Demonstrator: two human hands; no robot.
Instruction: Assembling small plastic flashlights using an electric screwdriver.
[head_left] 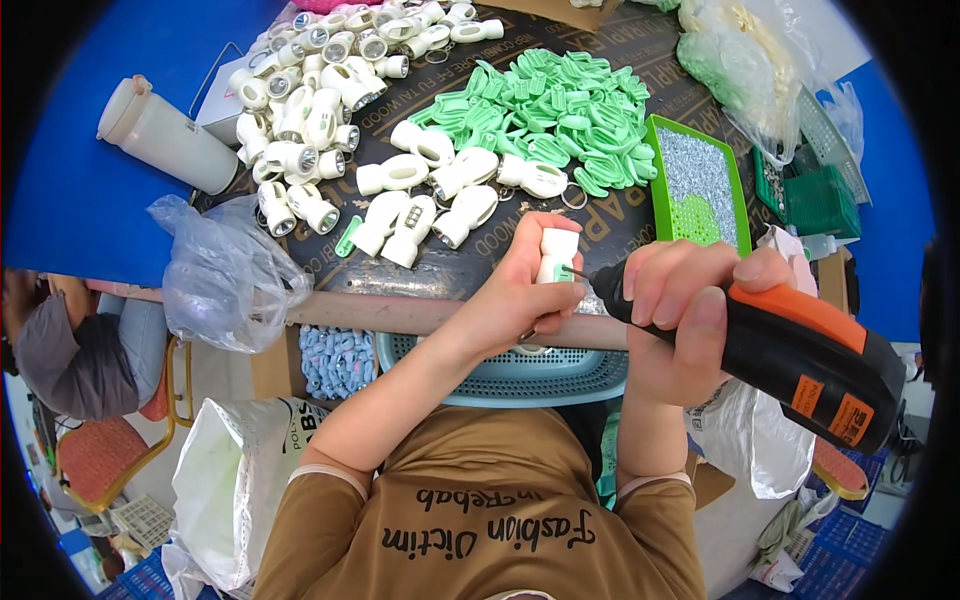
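Near the table's front edge, my left hand is closed round a small white flashlight with a green part on its side. My right hand grips a black and orange electric screwdriver. Its thin bit points left and meets the flashlight at the green part. Just beyond my hands lie several white flashlight bodies, some with metal key rings. A loose green piece rests left of them. Farther back is a heap of green plastic pieces.
A green tray of small silvery screws stands at the right. White flashlights are piled at the left beside a white canister and a clear plastic bag. Below the edge sits a blue basket. Another person sits at far left.
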